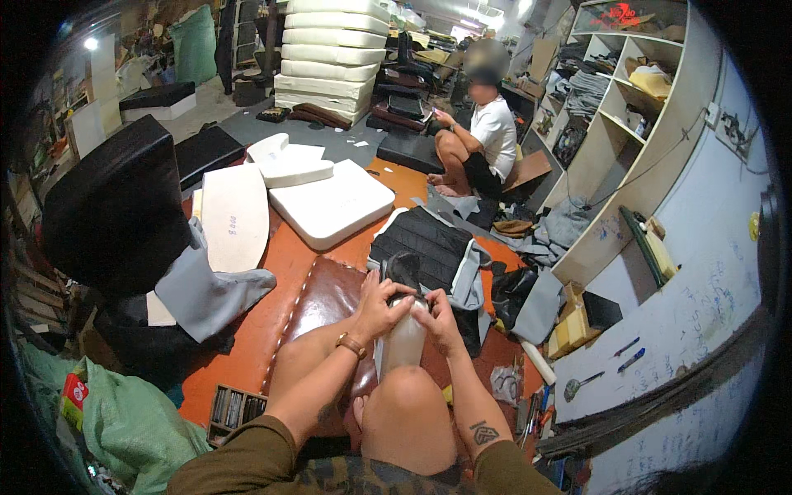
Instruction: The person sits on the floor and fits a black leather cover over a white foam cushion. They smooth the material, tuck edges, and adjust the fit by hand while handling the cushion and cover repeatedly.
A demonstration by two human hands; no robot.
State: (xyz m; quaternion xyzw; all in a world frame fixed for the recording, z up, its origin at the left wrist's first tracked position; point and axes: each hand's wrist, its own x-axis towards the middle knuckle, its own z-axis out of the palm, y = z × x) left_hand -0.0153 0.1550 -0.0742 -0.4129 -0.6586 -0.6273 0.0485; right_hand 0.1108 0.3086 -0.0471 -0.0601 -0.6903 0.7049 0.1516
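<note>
Black material point(403, 269) sits between your left hand point(381, 304) and right hand point(440, 319), over a pale piece point(403, 345) just past your knee. Both hands pinch the black edge. By your left side, a small box point(212, 419) holds thin dark pieces point(235, 407). To the right, tall shelves point(590, 243) hold folded grey cloth point(582, 95).

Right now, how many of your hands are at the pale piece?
2: the left hand at the top left of the pale piece, the right hand at its top right. Neither is hidden.
</note>
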